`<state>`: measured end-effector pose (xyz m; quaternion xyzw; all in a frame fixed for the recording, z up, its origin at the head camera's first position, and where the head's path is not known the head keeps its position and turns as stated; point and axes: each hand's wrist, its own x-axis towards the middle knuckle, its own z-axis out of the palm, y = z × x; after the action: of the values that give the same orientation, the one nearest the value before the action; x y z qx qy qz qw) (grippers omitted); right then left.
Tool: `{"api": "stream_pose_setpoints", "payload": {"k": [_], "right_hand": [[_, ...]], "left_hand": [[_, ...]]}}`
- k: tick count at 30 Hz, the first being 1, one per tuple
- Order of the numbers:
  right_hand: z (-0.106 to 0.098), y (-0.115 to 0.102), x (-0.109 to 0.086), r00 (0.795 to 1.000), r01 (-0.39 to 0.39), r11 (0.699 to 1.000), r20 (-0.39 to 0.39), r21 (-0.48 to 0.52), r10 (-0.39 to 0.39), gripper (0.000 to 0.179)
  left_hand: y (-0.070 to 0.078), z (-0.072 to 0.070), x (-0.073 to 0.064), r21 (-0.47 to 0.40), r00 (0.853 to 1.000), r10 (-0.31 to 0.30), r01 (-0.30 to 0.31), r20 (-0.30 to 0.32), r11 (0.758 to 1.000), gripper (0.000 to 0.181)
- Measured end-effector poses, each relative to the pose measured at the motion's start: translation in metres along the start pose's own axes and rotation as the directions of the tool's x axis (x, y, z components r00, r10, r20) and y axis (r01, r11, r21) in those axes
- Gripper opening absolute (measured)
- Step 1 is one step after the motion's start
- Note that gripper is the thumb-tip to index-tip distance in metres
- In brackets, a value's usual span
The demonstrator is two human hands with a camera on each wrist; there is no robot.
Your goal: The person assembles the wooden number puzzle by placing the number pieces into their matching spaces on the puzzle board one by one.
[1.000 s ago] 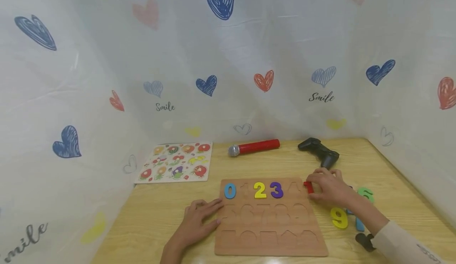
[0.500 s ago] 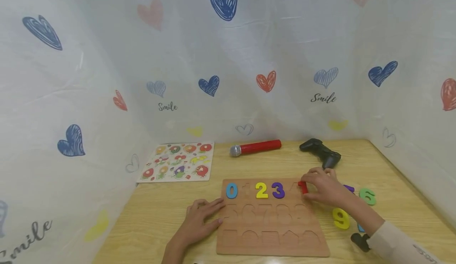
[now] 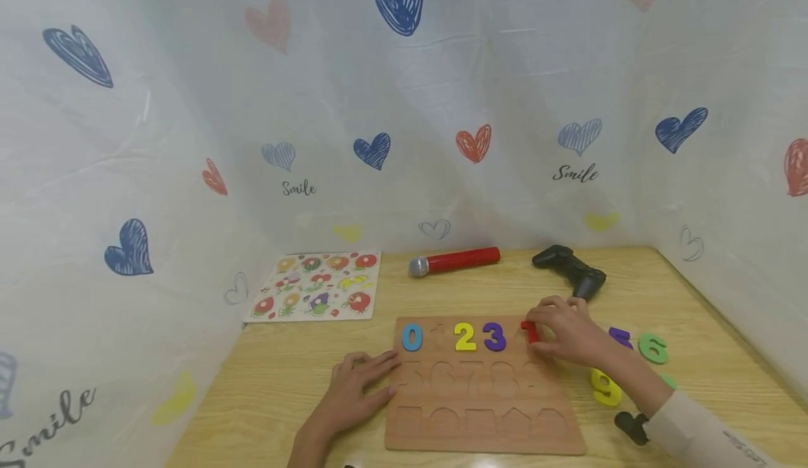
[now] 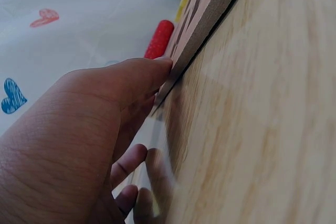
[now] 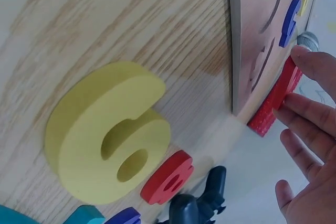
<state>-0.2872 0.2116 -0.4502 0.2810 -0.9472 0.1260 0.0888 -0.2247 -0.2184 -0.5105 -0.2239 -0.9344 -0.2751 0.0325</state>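
My right hand (image 3: 566, 331) pinches a red number piece (image 3: 531, 331), which looks like a 1, between thumb and fingers. It is over the top right corner of the wooden number board (image 3: 486, 442); in the right wrist view the red piece (image 5: 286, 83) stands on edge between the fingertips. A blue 0 (image 3: 412, 337), yellow 2 (image 3: 465, 337) and purple 3 (image 3: 494, 337) sit in the board's top row. The recess for 1 lies bare, and my fingers partly cover the row's right end. My left hand (image 3: 355, 394) rests with extended fingers at the board's left edge.
Right of the board lie a yellow 9 (image 3: 606, 388), purple 5 (image 3: 621, 337), green 6 (image 3: 653, 349) and a red 8 (image 5: 167, 177). Behind are a red toy microphone (image 3: 459, 261), a black game controller (image 3: 570, 271) and a fruit puzzle board (image 3: 318, 286). A heart-printed curtain (image 3: 435, 138) encloses the table.
My right hand has moved left with the red number piece, from beside the board's right edge to over its top right corner. The left hand stays at the board's left edge.
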Motion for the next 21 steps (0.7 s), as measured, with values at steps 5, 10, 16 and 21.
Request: {"api": "stream_pose_setpoints", "payload": {"k": [5,10,16,21], "right_hand": [[0.001,-0.005,0.003,1.0,0.003,1.0,0.003,-0.001,-0.003,0.039],[0.001,-0.009,0.006,1.0,0.01,1.0,0.013,0.0,-0.01,0.04],[0.003,-0.013,0.009,1.0,0.009,1.0,0.018,-0.021,-0.009,0.04],[0.006,-0.016,0.014,1.0,0.028,0.999,0.009,-0.042,-0.028,0.037]], "left_hand": [[0.0,-0.001,0.0,-0.001,1.0,-0.007,0.007,0.011,1.0,0.048],[0.002,-0.002,-0.001,-0.003,1.0,0.002,-0.002,0.009,1.0,0.048],[0.002,-0.002,-0.001,-0.008,1.0,0.001,-0.001,0.01,1.0,0.048],[0.001,-0.001,-0.001,-0.005,1.0,-0.003,0.003,0.011,1.0,0.048]]}}
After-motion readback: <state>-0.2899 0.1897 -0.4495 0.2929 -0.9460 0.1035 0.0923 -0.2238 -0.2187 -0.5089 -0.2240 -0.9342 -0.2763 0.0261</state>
